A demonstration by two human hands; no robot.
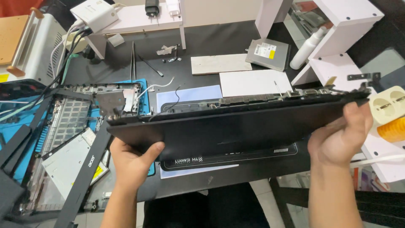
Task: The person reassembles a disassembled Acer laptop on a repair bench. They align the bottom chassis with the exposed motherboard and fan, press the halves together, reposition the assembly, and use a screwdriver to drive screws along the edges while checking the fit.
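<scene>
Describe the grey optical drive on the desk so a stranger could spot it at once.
Start at the white shelf unit at the far right of the black desk. Just left of its foot lies the optical drive, a flat grey metal square. Unlike the pale blank slabs beside it, it carries a white label with a yellow patch.

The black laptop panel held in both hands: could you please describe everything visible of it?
The black laptop panel is a wide, flat, matte shell that looks like plastic. It is held off the desk, nearly edge-on, its right end higher. Metal hinge parts and thin cables run along its upper edge. The left hand grips its lower left corner, the right hand its right end.
</scene>
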